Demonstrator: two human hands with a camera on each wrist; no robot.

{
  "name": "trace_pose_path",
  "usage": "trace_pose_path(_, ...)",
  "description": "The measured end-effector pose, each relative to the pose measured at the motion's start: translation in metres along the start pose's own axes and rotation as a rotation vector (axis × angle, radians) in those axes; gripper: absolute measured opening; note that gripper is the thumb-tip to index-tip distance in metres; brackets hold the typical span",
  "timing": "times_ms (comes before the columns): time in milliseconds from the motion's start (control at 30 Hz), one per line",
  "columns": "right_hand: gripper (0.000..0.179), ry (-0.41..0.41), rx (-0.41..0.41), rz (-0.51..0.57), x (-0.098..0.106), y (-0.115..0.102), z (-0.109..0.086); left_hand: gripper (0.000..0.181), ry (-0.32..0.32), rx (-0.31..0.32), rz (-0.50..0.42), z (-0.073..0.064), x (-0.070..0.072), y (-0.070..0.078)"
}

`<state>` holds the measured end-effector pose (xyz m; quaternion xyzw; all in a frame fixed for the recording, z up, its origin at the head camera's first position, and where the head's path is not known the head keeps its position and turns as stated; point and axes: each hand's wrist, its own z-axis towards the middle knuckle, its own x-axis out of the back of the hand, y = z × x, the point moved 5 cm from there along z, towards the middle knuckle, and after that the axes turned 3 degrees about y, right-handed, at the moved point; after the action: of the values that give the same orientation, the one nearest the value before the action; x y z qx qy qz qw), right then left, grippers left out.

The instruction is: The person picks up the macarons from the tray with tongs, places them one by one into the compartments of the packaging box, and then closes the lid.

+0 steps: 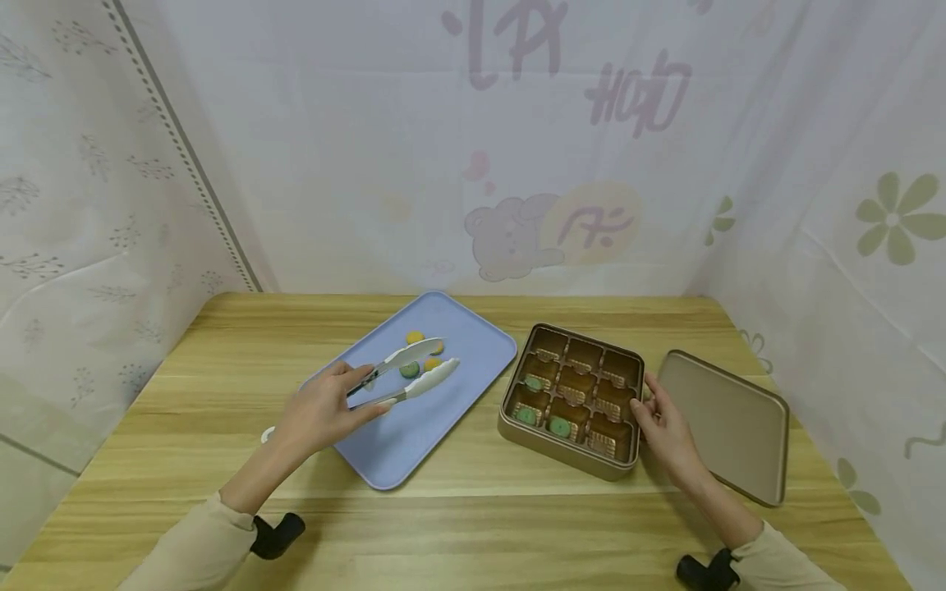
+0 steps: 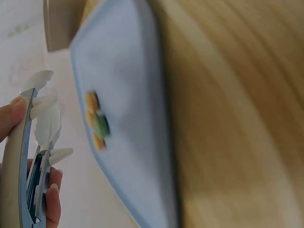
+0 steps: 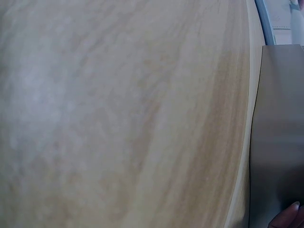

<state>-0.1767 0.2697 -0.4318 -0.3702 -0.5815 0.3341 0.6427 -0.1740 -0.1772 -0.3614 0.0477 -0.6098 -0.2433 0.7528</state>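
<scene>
My left hand (image 1: 314, 414) holds a pair of tongs (image 1: 431, 380) with white scalloped tips, thumb on one arm and fingers on the other. The tips stand apart over a blue tray (image 1: 392, 447), with nothing between them in the left wrist view. Small round yellow pieces (image 1: 415, 336) and a green piece (image 1: 410, 370) lie clustered on the tray. To the right, my right hand (image 1: 668, 431) grips the right side of a bronze-coloured tin (image 1: 554, 456), thumb at its rim. Its divided brown insert holds green pieces (image 1: 559, 426) in three compartments at the left and front.
A flat bronze-coloured lid (image 1: 727, 427) lies on the wooden table (image 1: 458, 533) to the right of the tin. Printed white cloth (image 1: 355, 180) hangs behind the table and on both sides. A small white ring-like end (image 1: 268, 434) shows beside the left wrist.
</scene>
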Motion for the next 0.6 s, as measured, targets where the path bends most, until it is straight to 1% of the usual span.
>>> trace_pose_path(167,0.061,0.006,0.002,0.0,0.001,-0.002,-0.001,0.061,0.0,0.013,0.032,-0.011,0.009,-0.018)
trace_pose_path(300,0.061,0.009,0.007,-0.002,0.001,-0.003,-0.001,0.062,-0.01,0.022,0.05,-0.016,0.011,-0.028)
trace_pose_path(433,0.061,0.01,0.006,-0.005,0.001,-0.002,-0.001,0.063,-0.026,0.033,0.062,-0.018,0.01,-0.035)
trace_pose_path(600,0.06,0.012,0.009,-0.003,0.001,-0.003,-0.001,0.063,-0.043,0.031,0.078,-0.016,0.007,-0.039)
